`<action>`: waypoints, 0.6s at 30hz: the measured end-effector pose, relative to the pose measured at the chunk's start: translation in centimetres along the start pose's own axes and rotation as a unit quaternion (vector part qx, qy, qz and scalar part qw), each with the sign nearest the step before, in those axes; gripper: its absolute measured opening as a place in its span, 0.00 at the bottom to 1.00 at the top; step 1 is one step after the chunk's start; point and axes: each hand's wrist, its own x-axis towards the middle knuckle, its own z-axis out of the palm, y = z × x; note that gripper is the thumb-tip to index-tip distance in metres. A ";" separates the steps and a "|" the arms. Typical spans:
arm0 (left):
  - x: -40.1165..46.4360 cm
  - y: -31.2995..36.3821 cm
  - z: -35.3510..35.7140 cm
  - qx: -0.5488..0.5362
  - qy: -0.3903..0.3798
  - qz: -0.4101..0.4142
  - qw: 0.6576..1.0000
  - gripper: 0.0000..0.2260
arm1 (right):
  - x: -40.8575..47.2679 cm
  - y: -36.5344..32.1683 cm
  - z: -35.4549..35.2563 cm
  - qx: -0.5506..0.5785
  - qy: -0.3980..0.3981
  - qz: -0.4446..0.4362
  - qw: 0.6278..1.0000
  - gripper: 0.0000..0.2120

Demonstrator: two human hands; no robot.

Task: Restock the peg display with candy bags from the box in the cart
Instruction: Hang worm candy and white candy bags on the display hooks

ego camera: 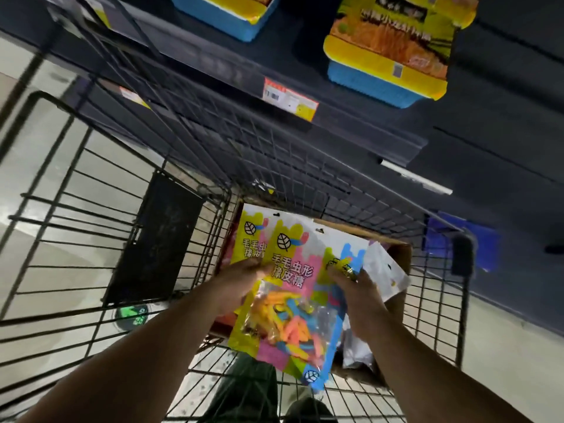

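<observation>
I look down into a black wire cart (91, 239). A brown cardboard box (396, 248) sits in its right part. Over the box I hold colourful candy bags (293, 315), yellow, pink and blue, with gummy pieces showing through a clear window. A second bag (253, 236) lies fanned behind the front one. My left hand (241, 282) grips the bags at their left edge. My right hand (357, 288) grips the right edge near the top. White bags (387, 270) lie in the box behind my right hand. The peg display is out of view.
A dark shelf (305, 123) with a price tag (290, 99) runs along above the cart. Blue and yellow noodle boxes (390, 56) stand on it. A black panel (155, 239) hangs in the cart's left part. My shoes and pale floor show below.
</observation>
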 end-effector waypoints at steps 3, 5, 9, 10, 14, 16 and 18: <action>1.1 1.3 0.5 -0.140 0.011 -0.006 0.990 0.13 | 0.4 0.5 -0.4 0.029 0.012 -0.003 1.000 0.11; 3.0 1.4 0.0 -0.146 0.129 0.007 0.981 0.13 | 0.3 0.5 -1.3 0.011 0.014 -0.010 1.000 0.10; 6.2 1.8 -1.2 -0.096 0.255 -0.034 0.962 0.26 | 0.3 0.8 -3.8 -0.026 0.102 -0.041 0.994 0.07; 6.7 1.7 -1.1 -0.098 0.241 -0.034 0.965 0.27 | 0.5 1.1 -4.5 -0.033 0.119 -0.041 0.991 0.09; 7.4 1.7 -0.1 -0.101 0.231 -0.011 0.968 0.24 | -0.4 1.8 -6.7 -0.011 0.139 -0.028 0.990 0.11; 7.1 1.9 0.8 -0.076 0.210 -0.012 0.975 0.16 | -1.1 2.0 -7.5 0.014 0.138 -0.032 0.990 0.10; 6.0 2.4 1.3 -0.056 0.191 -0.016 0.980 0.13 | -1.7 2.3 -8.3 0.035 0.130 -0.039 0.990 0.13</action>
